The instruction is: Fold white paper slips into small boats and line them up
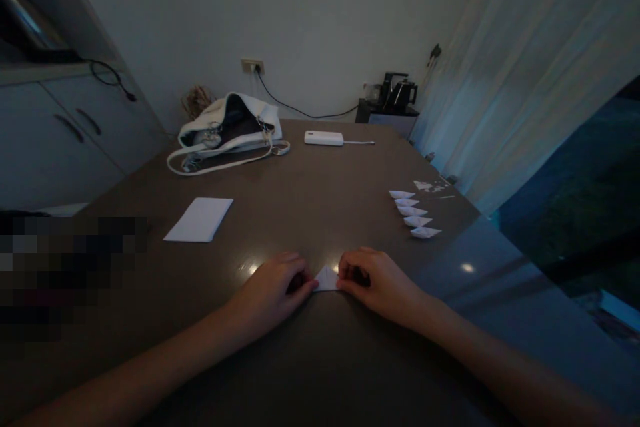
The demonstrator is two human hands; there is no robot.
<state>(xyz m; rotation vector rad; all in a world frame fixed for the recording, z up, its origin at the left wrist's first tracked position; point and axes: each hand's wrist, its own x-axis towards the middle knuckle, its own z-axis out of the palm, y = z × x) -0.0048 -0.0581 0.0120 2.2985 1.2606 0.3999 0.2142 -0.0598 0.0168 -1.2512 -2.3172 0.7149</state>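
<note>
A small folded piece of white paper, triangular with a crease down its middle, lies at the near middle of the brown table. My left hand pinches its left corner between thumb and fingers. At the opposite corner, my right hand is closed in the same kind of pinch. Several small folded paper boats stand in a row to the right, beyond my right hand. To the left lies a stack of white paper sheets, apart from both hands.
A white handbag sits at the back left. Near the far edge lies a white power bank with a short cable. Paper scraps are by the right edge, beside the curtain. A black kettle stands behind the table.
</note>
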